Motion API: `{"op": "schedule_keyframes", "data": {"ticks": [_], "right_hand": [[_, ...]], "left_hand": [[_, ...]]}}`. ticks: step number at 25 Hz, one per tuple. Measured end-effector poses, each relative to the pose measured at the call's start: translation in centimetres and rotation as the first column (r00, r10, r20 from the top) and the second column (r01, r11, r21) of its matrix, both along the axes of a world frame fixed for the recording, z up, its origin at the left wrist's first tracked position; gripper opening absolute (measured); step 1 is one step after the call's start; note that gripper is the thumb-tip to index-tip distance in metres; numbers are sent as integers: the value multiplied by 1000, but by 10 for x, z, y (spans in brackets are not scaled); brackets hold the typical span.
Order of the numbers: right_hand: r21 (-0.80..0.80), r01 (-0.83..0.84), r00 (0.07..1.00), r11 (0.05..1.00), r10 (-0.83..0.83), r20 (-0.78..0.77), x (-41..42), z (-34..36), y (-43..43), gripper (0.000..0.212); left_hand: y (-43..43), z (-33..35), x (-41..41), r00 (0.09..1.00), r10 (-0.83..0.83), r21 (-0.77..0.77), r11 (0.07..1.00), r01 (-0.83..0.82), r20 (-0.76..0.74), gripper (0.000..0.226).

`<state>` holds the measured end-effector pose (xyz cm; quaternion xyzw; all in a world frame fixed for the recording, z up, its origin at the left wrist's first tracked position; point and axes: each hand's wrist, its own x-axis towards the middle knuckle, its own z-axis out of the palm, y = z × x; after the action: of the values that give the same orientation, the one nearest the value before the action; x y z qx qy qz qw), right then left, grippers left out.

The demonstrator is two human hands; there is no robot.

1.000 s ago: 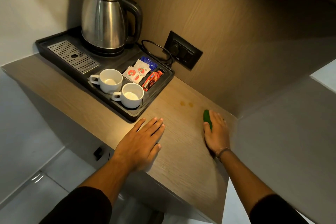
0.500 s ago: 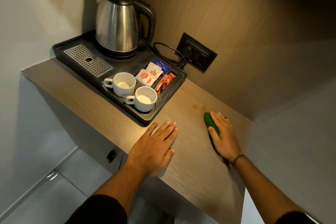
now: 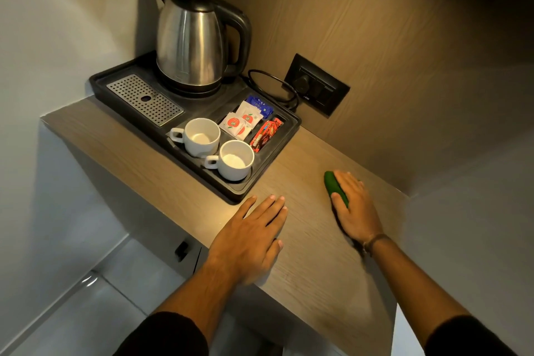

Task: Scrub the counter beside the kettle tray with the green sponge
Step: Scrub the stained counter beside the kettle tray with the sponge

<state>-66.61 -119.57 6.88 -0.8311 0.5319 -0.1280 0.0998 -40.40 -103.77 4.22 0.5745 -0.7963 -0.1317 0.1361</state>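
- Right now my right hand (image 3: 354,208) lies flat on top of the green sponge (image 3: 335,186), fingers stretched along it and thumb against its near edge, pressing it to the counter (image 3: 312,269).
- Only the left part of the sponge shows from under my palm; the rest is covered, so I cannot tell its full shape.
- That sponge sits on the wooden counter to the right of the kettle tray (image 3: 239,195), well apart from it and near the back wall panel.
- My left hand (image 3: 248,238) rests palm down on the counter, fingers spread only slightly and holding nothing; its fingertips lie just beside the tray's near corner.
- A thin band circles my right wrist, and dark sleeves cover both my forearms at the bottom edge.
- On the black tray the steel kettle (image 3: 190,37) stands upright on its base at the back, with a perforated metal drip plate (image 3: 144,100) to its left.
- Two white cups (image 3: 219,150) stand upright at the tray's front, touching or nearly so, handles pointing left.
- Beside the cups, the tray's compartments hold white sachets (image 3: 241,123) with red marks, a blue packet behind them, and red sticks (image 3: 265,136) in the narrow slot on the right.
- A black cord loops from the kettle's base to the dark wall socket (image 3: 316,85) on the wooden panel behind the tray.
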Motion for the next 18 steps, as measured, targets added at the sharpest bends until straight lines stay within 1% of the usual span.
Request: {"op": "schedule_keyframes", "data": {"ticks": [2,3,4,6,7,8,9,10,12,13,14,16,18], "right_hand": [[21,184,983,983,-184,-11,20,10,-31,53],[28,216,976,976,-216,-9,42,15,-37,53],[27,177,984,984,-177,-11,64,15,-35,54],[30,-23,1000,999,23,-12,84,4,-4,58],[29,-131,991,991,132,-25,75,-2,15,60],[24,-194,980,981,195,-31,56,-4,30,60],[12,-193,981,981,193,-32,37,-3,34,60],[16,-150,988,989,150,-28,28,1,25,59],[60,39,999,997,-38,-14,40,10,-5,57],[72,105,995,992,-105,-4,57,14,-14,56],[77,100,995,992,-101,0,75,14,-13,57],[50,-34,999,998,34,5,90,4,20,58],[38,-175,984,984,176,-10,58,-9,71,59]], "left_hand": [[0,1,0,1000,-3,7,1000,3,6,66],[0,1,0,1000,-3,8,1000,3,5,66],[0,1,0,1000,-2,7,1000,2,3,66],[0,1,0,1000,-1,9,1000,1,1,66],[0,0,0,1000,1,10,1000,-1,2,66],[0,0,0,1000,2,11,1000,-2,2,66],[-1,-1,-1,1000,2,9,1000,-2,0,66],[-1,-2,-1,1000,4,3,1000,-4,-4,66],[-1,-2,0,1000,3,-2,1000,-3,-1,66],[-1,-1,0,1000,2,-5,1000,-2,5,66],[-1,-1,0,1000,2,-4,1000,-1,8,66],[-1,0,1,1000,-7,3,1000,7,10,67],[-1,0,1,1000,-4,12,1000,4,3,67]]}}
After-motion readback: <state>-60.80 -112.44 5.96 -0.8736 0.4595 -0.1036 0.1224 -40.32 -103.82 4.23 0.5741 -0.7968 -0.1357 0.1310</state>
